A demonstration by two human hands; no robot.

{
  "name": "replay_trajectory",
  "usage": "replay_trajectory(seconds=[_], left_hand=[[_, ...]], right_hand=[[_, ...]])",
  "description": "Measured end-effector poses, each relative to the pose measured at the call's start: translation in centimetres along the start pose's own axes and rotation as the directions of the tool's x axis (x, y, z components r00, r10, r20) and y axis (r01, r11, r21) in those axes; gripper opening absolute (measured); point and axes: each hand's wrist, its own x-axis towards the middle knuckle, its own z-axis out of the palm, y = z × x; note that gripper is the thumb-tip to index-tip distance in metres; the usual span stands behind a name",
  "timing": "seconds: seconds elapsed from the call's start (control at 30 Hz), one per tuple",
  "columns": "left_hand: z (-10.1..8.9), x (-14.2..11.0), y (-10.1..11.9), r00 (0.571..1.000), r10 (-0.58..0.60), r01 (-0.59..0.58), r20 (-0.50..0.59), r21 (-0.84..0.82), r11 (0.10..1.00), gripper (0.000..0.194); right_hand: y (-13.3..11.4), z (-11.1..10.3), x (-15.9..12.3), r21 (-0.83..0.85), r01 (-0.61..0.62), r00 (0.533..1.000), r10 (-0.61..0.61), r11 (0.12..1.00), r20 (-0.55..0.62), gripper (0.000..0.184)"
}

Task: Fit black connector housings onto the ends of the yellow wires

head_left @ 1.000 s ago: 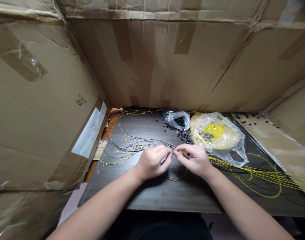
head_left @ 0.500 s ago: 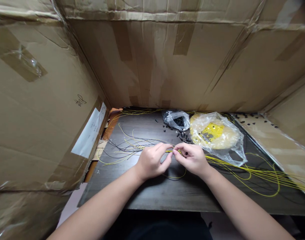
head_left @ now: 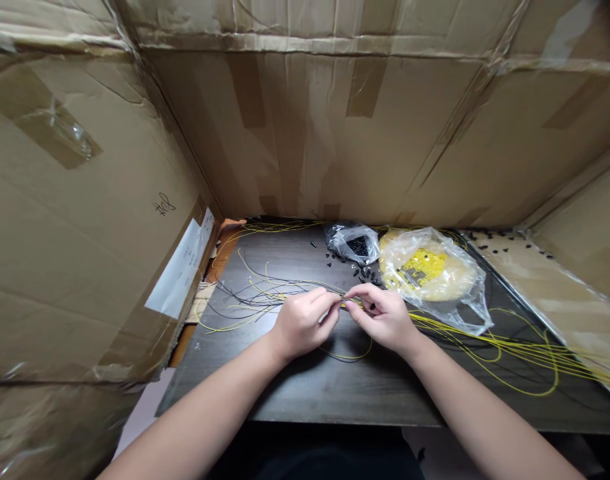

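Note:
Over the middle of the table my left hand (head_left: 303, 321) and my right hand (head_left: 383, 315) meet almost tip to tip. Thumb and forefinger of the left are pinched on a thin wire. The right pinches at the same spot, its other fingers curled; the exact point of contact is partly hidden by the fingers. Thin black and yellow wires (head_left: 255, 308) fan out with loose ends left of my hands. A bundle of yellow wires (head_left: 489, 340) runs off to the right. One wire loop (head_left: 352, 360) hangs below the hands.
Behind my hands lie a clear bag of small black parts (head_left: 352, 243) and a larger bag of small yellow parts (head_left: 432, 273). Loose black pieces (head_left: 363, 275) are scattered beside them. Cardboard walls (head_left: 305, 133) enclose the dark table (head_left: 305, 393) at the back and sides.
My left fingertips have drawn slightly left and closed together, and a small gap shows between the two hands. The view has tilted slightly; bags and wires stay put.

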Motion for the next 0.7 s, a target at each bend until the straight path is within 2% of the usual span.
replay_trajectory(seconds=[0.2, 0.4, 0.53, 0.7], left_hand=[[0.01, -0.05, -0.07, 1.000, 0.000, 0.000, 0.015, 0.031, 1.000, 0.016], [0.19, -0.15, -0.14, 0.998, -0.010, 0.007, 0.066, 0.032, 0.999, 0.018], [0.21, -0.14, -0.11, 0.997, -0.041, 0.043, 0.068, -0.026, 0.999, 0.017], [0.17, 0.00, 0.09, 0.995, -0.087, 0.091, 0.048, -0.090, 0.992, 0.015]], right_hand=[[0.50, -0.12, 0.03, -0.143, 0.166, 0.986, -0.164, 0.976, 0.028, 0.016], [0.84, -0.03, -0.12, -0.314, 0.323, 0.945, -0.324, 0.893, 0.053, 0.014], [0.60, 0.13, -0.19, -0.382, 0.335, 0.939, -0.341, 0.861, 0.055, 0.012], [0.42, 0.26, -0.09, -0.384, 0.317, 0.943, -0.333, 0.867, 0.026, 0.008]])
